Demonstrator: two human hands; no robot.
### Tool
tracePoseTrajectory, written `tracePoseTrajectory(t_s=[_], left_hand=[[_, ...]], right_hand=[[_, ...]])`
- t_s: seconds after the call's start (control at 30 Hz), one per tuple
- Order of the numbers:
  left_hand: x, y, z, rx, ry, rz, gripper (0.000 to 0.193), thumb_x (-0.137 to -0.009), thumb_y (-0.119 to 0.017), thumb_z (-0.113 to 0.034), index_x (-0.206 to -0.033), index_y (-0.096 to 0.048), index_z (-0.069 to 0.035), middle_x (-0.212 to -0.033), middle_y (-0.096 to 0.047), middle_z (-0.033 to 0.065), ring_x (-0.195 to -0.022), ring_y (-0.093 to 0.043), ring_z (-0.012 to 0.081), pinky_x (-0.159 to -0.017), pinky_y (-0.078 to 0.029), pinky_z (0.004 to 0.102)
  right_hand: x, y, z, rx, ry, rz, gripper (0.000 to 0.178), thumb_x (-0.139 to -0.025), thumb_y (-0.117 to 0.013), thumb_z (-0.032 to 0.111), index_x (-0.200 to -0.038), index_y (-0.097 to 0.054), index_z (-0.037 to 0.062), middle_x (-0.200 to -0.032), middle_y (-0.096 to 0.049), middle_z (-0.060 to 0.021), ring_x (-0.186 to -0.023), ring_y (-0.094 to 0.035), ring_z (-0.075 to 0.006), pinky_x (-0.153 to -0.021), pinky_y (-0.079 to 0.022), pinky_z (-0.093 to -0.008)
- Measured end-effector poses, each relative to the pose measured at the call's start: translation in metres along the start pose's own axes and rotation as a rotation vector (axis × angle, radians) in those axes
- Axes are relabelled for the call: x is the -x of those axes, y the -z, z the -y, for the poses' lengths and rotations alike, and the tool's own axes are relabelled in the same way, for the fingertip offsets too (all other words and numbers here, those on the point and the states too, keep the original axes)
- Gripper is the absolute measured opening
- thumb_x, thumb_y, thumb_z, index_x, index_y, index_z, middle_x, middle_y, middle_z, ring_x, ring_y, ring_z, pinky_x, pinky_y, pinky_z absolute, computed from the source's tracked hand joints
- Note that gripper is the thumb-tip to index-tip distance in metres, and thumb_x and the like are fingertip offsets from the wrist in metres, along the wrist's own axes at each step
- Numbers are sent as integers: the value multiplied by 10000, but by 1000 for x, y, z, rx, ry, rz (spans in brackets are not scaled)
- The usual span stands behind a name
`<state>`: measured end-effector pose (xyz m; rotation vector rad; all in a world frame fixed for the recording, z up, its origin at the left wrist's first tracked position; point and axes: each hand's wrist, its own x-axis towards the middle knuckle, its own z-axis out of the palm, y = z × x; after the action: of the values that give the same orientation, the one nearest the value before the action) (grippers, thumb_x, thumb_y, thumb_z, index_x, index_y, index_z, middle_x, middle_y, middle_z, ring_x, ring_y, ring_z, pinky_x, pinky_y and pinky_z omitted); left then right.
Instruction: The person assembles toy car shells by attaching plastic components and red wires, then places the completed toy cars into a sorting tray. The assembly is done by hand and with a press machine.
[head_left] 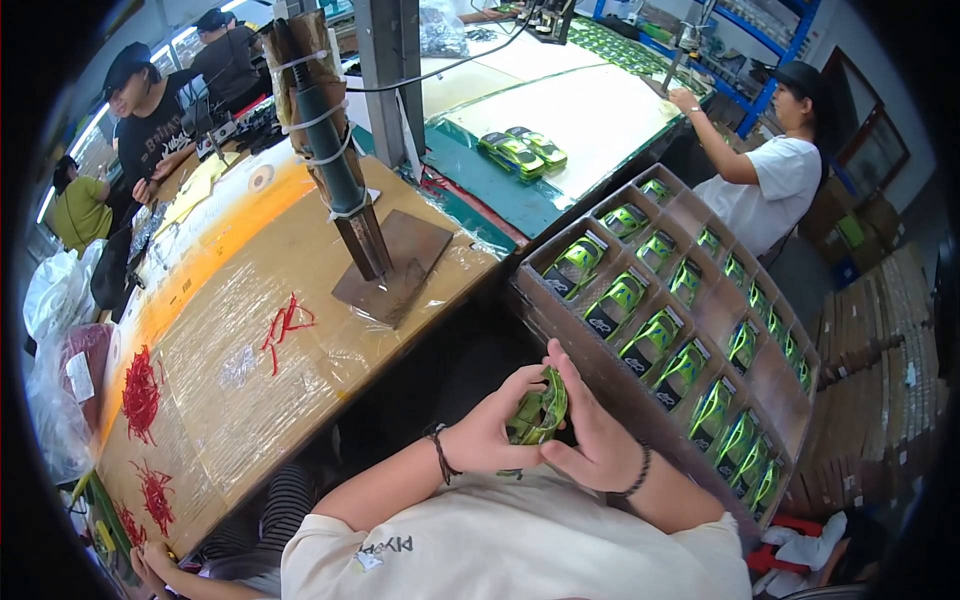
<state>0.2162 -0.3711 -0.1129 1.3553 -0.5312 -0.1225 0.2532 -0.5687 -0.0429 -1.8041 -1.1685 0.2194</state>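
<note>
Between my two palms, in front of my chest, is a small bright green and black piece, partly hidden by the fingers; its exact kind is not clear. My left hand is curled round its left side. On the other side my right hand presses against it, fingers pointing up and thumb below. Just to the right stands a brown divided box, whose compartments hold several similar green and black pieces.
To the left, a film-covered table carries bundles of red cords and a metal post on a base plate. Another person's hands show at lower left. More green pieces lie on the far table; a co-worker stands there.
</note>
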Motion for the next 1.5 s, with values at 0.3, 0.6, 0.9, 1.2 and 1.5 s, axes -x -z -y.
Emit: tracePoseTrajectory(t_s=[0.3, 0.6, 0.9, 1.2, 1.5], left_hand=[[3, 1, -10, 309, 228, -323, 772, -783, -701, 10, -1437, -306, -101, -1084, -602, 162, -763, -640, 189, -722, -558, 317], [53, 19, -12, 405, 161, -285, 789, -750, -788, -75, -1411, -358, -80, -1062, -604, 136, -813, -640, 198, -693, -545, 317], [48, 19, 5, 941, 82, -328, 710, -822, -695, -254, -1431, -401, -35, -1044, -610, 106, -675, -604, 223, -515, -475, 293], [51, 12, -9, 902, 103, -376, 558, -873, -635, -261, -1350, -405, -85, -1065, -572, 103, -714, -597, 195, -593, -488, 305], [103, 22, -64, 446, -25, -728, 757, -911, -664, -101, -1529, -228, -117, -1162, -549, 97, -831, -637, 176, -715, -562, 319]], right_hand=[[-83, 119, -7, 514, -137, -308, 755, -906, -660, 170, -1551, -284, 59, -1374, -580, -188, -1128, -640, -307, -911, -537, -397], [-99, 37, -20, -102, 23, 226, 563, -963, -612, 117, -1486, -408, 71, -1298, -566, -95, -1053, -591, -179, -898, -507, -329], [-79, -28, -51, -335, -155, 305, 560, -979, -527, -32, -1514, -399, 74, -1191, -603, -111, -854, -650, -134, -813, -547, -297], [-90, -36, -47, -226, 158, 226, 567, -932, -563, -50, -1479, -444, 44, -1491, -452, -170, -1233, -565, -256, -942, -510, -317], [-123, -100, 4, -157, 528, 191, 632, -905, -480, -83, -1519, -360, 12, -1576, -347, -228, -1401, -413, -399, -1162, -328, -446]])
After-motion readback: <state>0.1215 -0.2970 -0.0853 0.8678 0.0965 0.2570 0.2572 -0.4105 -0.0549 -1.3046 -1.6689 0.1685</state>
